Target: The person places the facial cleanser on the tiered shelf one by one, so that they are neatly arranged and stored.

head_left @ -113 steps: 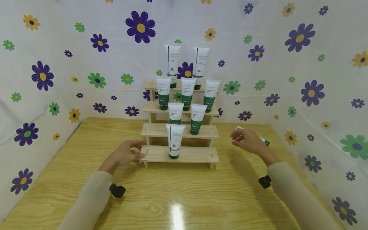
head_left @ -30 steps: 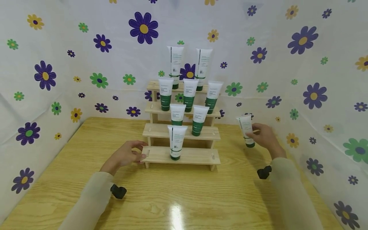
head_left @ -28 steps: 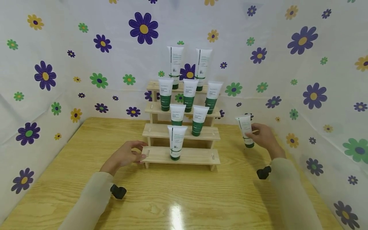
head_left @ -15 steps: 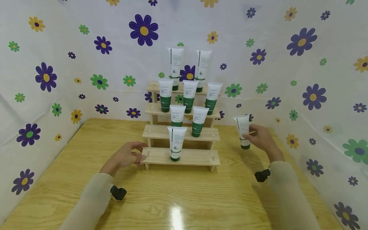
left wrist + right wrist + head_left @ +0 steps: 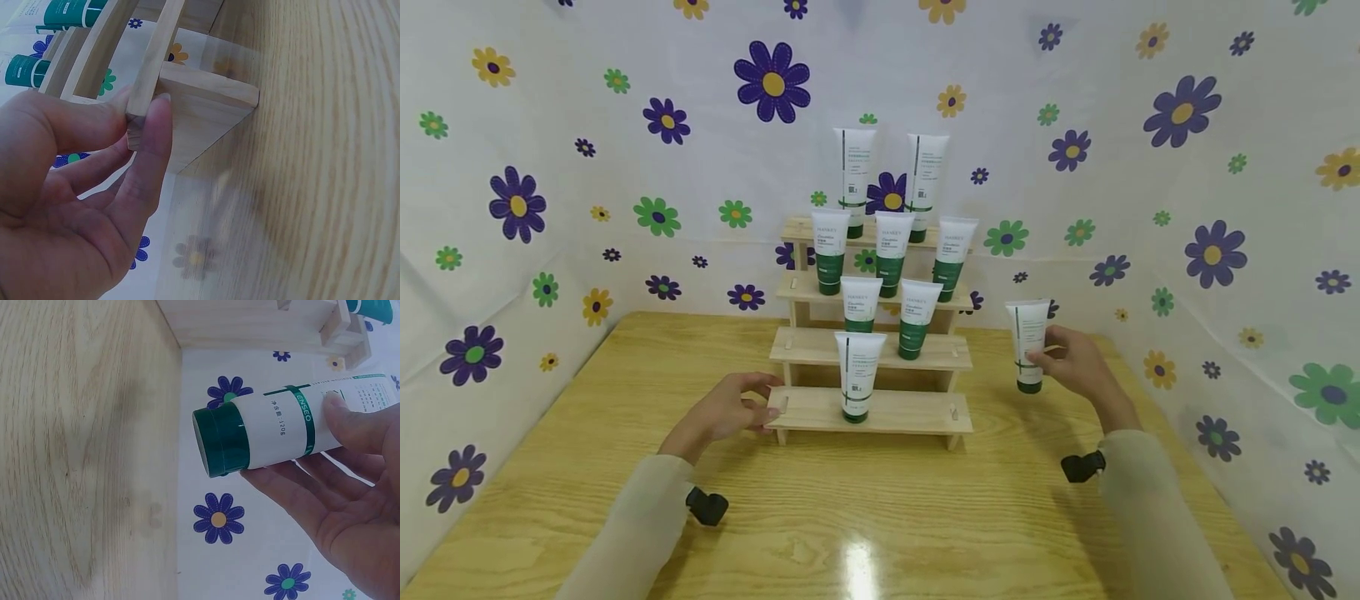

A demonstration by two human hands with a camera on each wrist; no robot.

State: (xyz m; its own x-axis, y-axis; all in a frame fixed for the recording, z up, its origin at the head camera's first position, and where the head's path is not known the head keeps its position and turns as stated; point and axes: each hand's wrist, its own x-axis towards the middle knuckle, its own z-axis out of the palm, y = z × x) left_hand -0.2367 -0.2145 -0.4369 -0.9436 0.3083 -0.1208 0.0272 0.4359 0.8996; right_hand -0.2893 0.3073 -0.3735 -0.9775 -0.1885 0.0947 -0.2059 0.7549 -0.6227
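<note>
My left hand (image 5: 727,410) pinches the left end of the lowest shelf of a wooden tiered display stand (image 5: 917,410), thumb above and fingers below. In my right hand (image 5: 1078,367) is a white squeeze tube (image 5: 1027,333) with a dark green cap (image 5: 222,440), gripped round its body and held upright to the right of the stand. A similar tube (image 5: 859,375) stands cap-down on the lowest shelf, near its middle. Two white-and-green tubes, one of them the right-hand tube (image 5: 917,317), stand on the tier above. Three more occupy the third tier, and two taller tubes fill the top.
The stand sits on a wood-grain table (image 5: 820,508). Flower-printed white sheeting (image 5: 700,150) encloses the table at the back and both sides. Black wrist cameras (image 5: 707,506) are strapped at both cuffs.
The right hand, empty at first, picked up the tube lying at the right. It has since brought the tube slightly leftward and more upright. The left hand keeps its hold on the stand.
</note>
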